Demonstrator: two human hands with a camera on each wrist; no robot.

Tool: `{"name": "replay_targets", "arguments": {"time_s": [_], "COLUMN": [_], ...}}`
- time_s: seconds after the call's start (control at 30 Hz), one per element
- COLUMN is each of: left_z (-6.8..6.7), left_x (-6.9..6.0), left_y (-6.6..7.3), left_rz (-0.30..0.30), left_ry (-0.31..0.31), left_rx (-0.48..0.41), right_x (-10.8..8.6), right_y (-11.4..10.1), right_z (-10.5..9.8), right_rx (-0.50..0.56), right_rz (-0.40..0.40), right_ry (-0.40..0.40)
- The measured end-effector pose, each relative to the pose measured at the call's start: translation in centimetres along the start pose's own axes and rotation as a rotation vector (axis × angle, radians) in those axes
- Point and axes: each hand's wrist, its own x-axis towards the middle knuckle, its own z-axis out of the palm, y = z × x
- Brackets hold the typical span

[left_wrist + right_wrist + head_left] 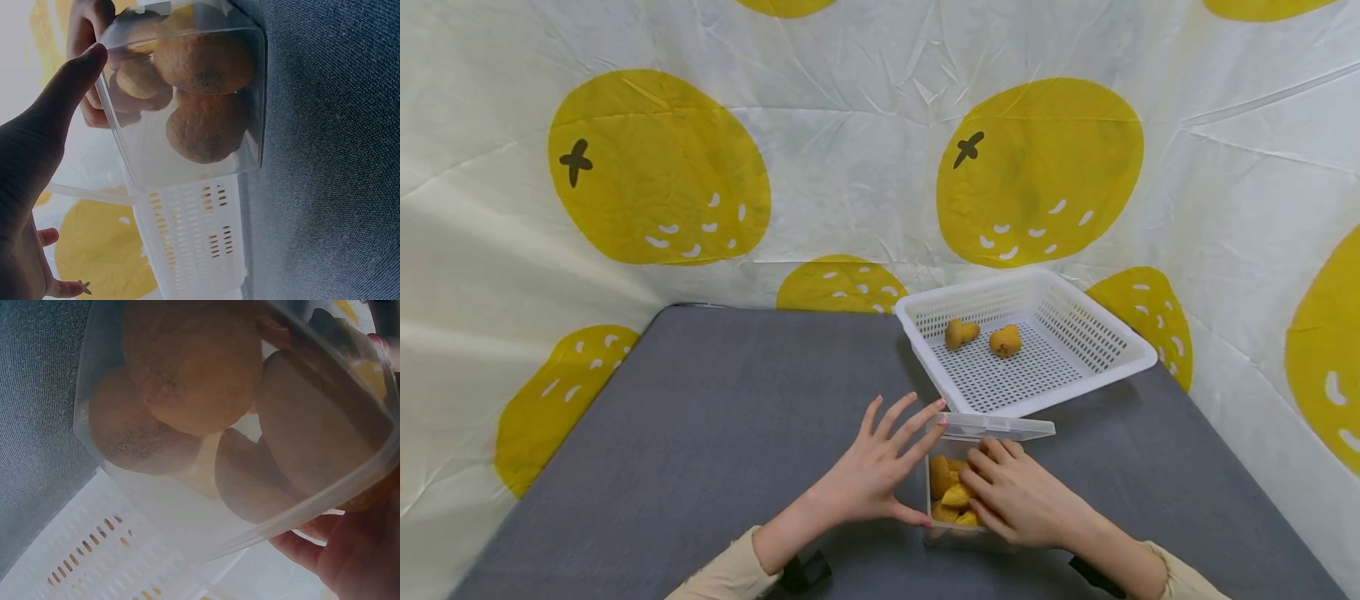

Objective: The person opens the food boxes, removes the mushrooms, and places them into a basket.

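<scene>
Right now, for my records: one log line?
left hand: spread at clear plastic box; right hand: partly in box, at tan rounded pieces; white perforated plastic basket: similar pieces

Head view: right hand [1026, 496] covers the right side of the clear plastic box [966, 536] and some of the brown-yellow pieces [957, 497] inside; their kind, count and any grip on one cannot be told. Left wrist view: left edge crops left hand [880, 467]. Right wrist view: box cropped at top and right; pieces hazy through plastic; white basket [1052, 397] cropped below.

White cloth [850, 183] (creased, fruit-printed) backs the gray table [737, 408].
</scene>
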Motion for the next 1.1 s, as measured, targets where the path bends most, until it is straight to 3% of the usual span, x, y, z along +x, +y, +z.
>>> {"name": "replay_targets", "arguments": {"time_s": [0.23,0.73,1.1], "left_z": [0.0,0.0,0.1], "left_x": [0.0,0.1,0.0], "left_y": [0.0,-0.1,-0.2], "left_rz": [0.0,0.009,0.022], "left_ry": [-0.003,0.0,0.023], "left_rx": [-0.006,-0.012,-0.014], "right_x": [0.0,0.3,-0.4], "right_y": [0.0,0.0,-0.1], "right_z": [0.0,-0.3,-2.1], "right_rx": [0.005,-0.03,-0.081], "right_rz": [-0.008,-0.042,0.019], "right_ry": [0.0,0.143,0.158]}}
